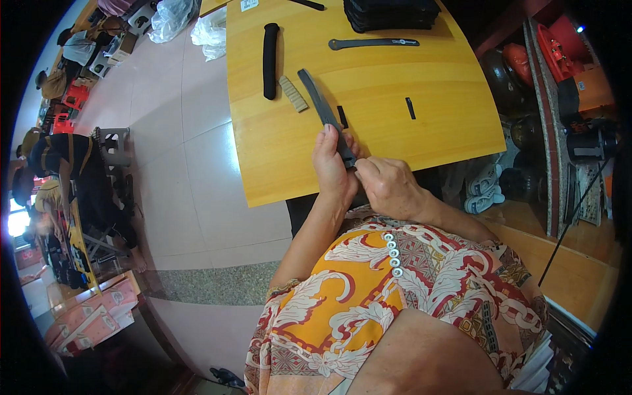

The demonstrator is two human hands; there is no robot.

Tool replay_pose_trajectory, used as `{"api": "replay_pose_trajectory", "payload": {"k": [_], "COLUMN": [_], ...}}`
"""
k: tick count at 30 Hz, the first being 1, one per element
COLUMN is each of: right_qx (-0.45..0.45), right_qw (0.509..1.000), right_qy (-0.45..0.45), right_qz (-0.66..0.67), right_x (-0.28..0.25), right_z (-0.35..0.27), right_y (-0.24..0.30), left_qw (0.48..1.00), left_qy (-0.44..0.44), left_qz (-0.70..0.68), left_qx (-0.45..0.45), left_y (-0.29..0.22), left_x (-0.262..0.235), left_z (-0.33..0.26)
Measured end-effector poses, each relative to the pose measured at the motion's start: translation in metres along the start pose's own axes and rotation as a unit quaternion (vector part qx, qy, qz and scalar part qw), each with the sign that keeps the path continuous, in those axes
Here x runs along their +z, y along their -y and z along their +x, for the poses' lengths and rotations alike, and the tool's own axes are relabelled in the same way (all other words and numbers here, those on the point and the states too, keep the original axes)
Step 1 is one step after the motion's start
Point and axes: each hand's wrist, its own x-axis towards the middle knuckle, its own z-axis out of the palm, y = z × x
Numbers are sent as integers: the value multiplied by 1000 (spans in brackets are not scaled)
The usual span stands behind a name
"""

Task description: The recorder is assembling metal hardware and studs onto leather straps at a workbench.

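Note:
My left hand is closed round a long, flat, dark strap-like piece with a rounded far end, held slanting above the table's near edge. At the near end of that piece, the fingers of my right hand are pinched together; what exactly they grip is hidden. Just beyond my hands lie a tan ridged piece and a short black strip. Farther left is a thick black tube-like piece. Another flat dark strap, with pale print, lies toward the back.
The yellow wooden table also bears a second short black strip and a stack of black pieces. Shelves with jars stand close on the right. At the left, a person in dark clothes is beside a grey stool.

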Motion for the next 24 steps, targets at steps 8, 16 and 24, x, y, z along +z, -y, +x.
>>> {"api": "replay_pose_trajectory", "payload": {"k": [8,16,24], "right_qx": [-29,68,234], "right_qw": [997,982,866], "right_qy": [-35,-26,112], "right_qz": [-68,171,427], "right_x": [-14,-6,-5], "right_z": [18,26,44], "right_y": [12,4,-15], "left_qw": [1000,898,834], "left_qy": [-1,167,218], "left_qz": [-1,397,490], "left_qx": [-4,92,130], "left_y": [-6,-21,-33], "left_x": [5,-31,-33], "left_z": [-7,-23,-27]}}
